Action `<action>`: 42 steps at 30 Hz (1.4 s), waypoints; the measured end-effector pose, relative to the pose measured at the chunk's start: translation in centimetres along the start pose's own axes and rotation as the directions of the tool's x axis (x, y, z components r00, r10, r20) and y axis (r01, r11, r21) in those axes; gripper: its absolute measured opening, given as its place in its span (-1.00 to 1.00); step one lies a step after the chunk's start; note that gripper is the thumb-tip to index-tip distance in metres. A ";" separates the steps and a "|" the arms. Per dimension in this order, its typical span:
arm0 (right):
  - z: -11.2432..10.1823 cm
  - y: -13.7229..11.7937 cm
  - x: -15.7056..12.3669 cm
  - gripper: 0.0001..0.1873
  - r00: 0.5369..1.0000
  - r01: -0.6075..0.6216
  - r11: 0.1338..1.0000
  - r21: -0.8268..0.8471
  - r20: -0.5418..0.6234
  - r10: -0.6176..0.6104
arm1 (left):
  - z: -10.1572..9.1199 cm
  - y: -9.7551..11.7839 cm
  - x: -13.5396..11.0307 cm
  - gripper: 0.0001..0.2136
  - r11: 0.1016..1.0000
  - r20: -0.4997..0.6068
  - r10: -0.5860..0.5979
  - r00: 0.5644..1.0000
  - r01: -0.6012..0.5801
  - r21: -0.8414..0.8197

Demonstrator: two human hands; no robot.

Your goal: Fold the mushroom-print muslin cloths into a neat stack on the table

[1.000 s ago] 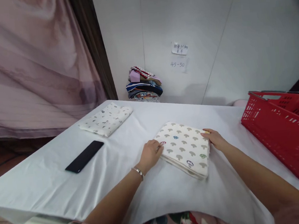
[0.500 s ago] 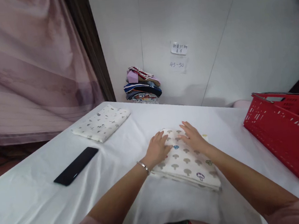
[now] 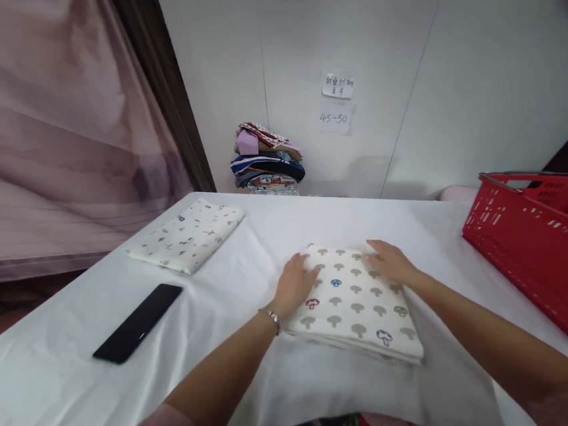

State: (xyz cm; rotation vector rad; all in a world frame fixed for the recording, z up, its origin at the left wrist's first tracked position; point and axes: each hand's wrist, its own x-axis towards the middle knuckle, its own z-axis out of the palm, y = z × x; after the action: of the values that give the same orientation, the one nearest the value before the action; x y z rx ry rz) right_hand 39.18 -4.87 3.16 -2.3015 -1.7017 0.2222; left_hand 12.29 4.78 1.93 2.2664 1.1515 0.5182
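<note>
A folded white cloth (image 3: 345, 301) printed with grey mushrooms and a few coloured ones lies flat before me, its layered edge facing me. On its left edge rests my left hand (image 3: 295, 284), fingers stretched out and the thumb over the top. My right hand (image 3: 389, 263) touches the opposite edge toward the far corner, its fingers apart and slightly blurred. Neither hand grips the cloth. Farther back on the left lies a second folded white cloth (image 3: 188, 237) with small dark and tan prints, away from both hands.
A black phone-like slab (image 3: 138, 323) lies left on the white-covered table (image 3: 220, 380). At the right stands a red plastic basket (image 3: 544, 261) with a metal handle. Beyond the far edge is a stack of folded fabrics (image 3: 267, 161). Handwritten paper signs (image 3: 336, 104) hang on the wall.
My hands have moved apart, from on top of the mushroom cloth out to its left and right edges. More of its print shows. The view has shifted slightly.
</note>
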 end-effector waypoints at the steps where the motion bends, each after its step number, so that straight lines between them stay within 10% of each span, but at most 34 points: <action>1: -0.6 1.1 0.4 -0.32 0.993 -0.071 0.997 0.034 0.095 0.067 | -0.2 0.0 0.9 -0.45 0.993 0.013 -0.115 0.993 0.115 -0.039; 4: -2.1 3.3 1.4 -0.32 0.940 -0.138 0.981 0.135 0.330 0.087 | -0.3 -0.1 3.1 -0.41 0.931 0.167 -0.337 0.927 0.354 -0.088; 9: -3.6 2.6 2.8 -0.49 0.825 -0.240 0.936 0.256 0.562 0.057 | -0.8 -0.2 3.2 -0.62 0.942 0.149 -0.269 0.951 0.293 -0.166; 18: -2.6 -7.3 10.7 -0.43 0.995 0.094 0.993 0.073 0.011 -0.095 | -6.6 -4.5 5.3 -0.48 0.908 -0.171 -0.415 0.894 0.419 -0.013; 25: 3.4 -10.5 2.8 -0.37 0.911 0.413 0.909 -0.054 0.039 -0.411 | -3.3 -5.0 0.3 -0.47 0.947 -0.024 0.050 0.998 -0.040 0.319; 30: 4.9 -9.1 0.2 -0.40 0.929 0.338 0.940 0.051 0.146 -0.341 | -2.3 -4.2 -0.8 -0.51 0.938 0.033 0.084 0.996 -0.091 0.334; 36: 3.2 -5.9 -0.7 -0.60 0.985 0.106 0.859 0.501 -0.169 -0.023 | -3.6 -5.2 -3.3 -0.61 0.974 -0.163 0.182 0.970 -0.155 0.164; 42: 2.6 -2.8 -4.8 -0.56 0.966 -0.214 0.663 0.718 0.055 0.253 | -3.5 -7.6 -7.3 -0.66 0.918 -0.197 0.377 0.905 -0.337 0.207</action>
State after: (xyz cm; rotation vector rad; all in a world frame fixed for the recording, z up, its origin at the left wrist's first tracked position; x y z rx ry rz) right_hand 34.47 -8.37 1.37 -1.8608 -0.9955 0.7377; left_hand 1.61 3.52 -0.66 2.6406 0.9098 0.8809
